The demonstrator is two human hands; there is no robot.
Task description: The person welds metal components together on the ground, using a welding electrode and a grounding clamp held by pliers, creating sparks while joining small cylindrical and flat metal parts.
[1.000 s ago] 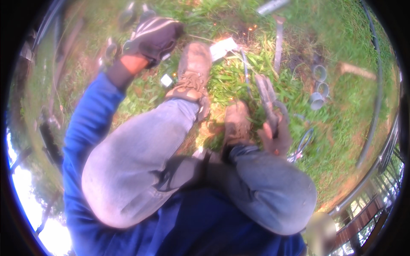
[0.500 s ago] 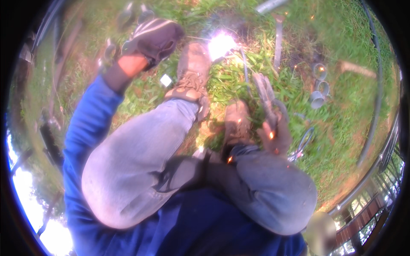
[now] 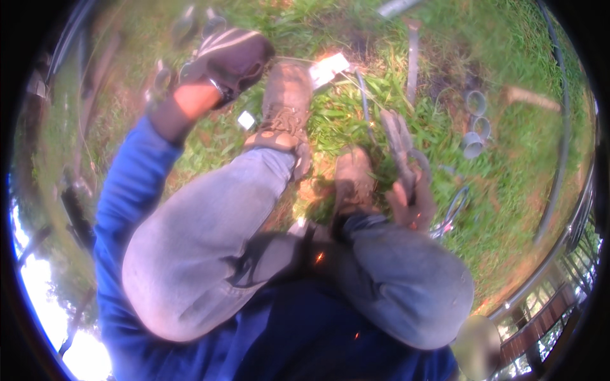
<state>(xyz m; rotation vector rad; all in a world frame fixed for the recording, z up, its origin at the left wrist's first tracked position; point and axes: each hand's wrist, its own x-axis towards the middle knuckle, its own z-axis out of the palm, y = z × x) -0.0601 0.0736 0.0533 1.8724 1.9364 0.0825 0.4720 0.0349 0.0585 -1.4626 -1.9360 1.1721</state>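
Observation:
My left hand [image 3: 235,63], in a dark glove with pale stripes, is closed beyond my left boot [image 3: 287,95]. From its fingers a thin rod [image 3: 293,60] runs right to a small pale, bright metal piece [image 3: 328,70]. My right hand [image 3: 416,197] is wrapped around a grey welding electrode holder [image 3: 400,143] beside my right boot [image 3: 354,178]. A thin electrode [image 3: 365,89] reaches from the holder's jaws up toward the metal piece; whether its tip touches cannot be told. No arc glows there. Glowing sparks fall over my lap.
On the grass lie a flat metal bar [image 3: 413,63], several short pipe rings [image 3: 471,146], a wooden stick [image 3: 532,99] and a small white square [image 3: 246,120]. A looped cable [image 3: 454,209] lies right of my right hand. A long dark hose [image 3: 561,140] curves along the right.
The blinding white arc at the metal piece has gone out, and its shape now shows. The electrode holder has shifted very slightly. My left hand stays where it was.

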